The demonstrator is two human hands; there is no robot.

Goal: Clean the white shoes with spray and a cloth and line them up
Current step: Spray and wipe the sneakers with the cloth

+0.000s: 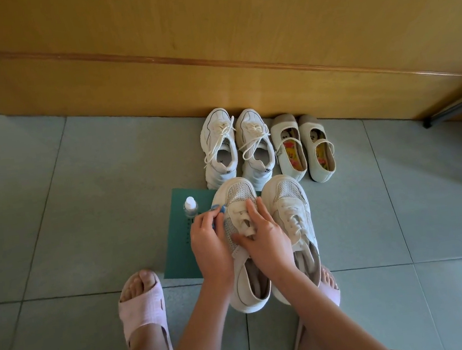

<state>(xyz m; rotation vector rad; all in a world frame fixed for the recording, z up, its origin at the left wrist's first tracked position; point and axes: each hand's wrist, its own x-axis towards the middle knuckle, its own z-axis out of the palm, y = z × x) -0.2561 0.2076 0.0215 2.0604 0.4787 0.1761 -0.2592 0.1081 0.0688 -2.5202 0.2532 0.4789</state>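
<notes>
Two white mesh sneakers stand side by side in front of me on the floor, the left sneaker [236, 194] partly on a green mat [178, 239], the right sneaker [290, 196] beside it. My left hand [209, 247] holds a blue cloth [218, 210] against the left sneaker's outer side. My right hand [263, 234] rests on that sneaker's laces, fingers curled over them. A small clear spray bottle [190, 206] with a white cap stands on the mat, just left of the cloth.
Behind stand a pair of white lace-up trainers [236, 148] and a pair of cream strap shoes [303, 148], lined against a wooden door [237, 43]. My feet in pink slippers [141, 308] flank the sneakers. A metal furniture leg [432, 121] is at the right.
</notes>
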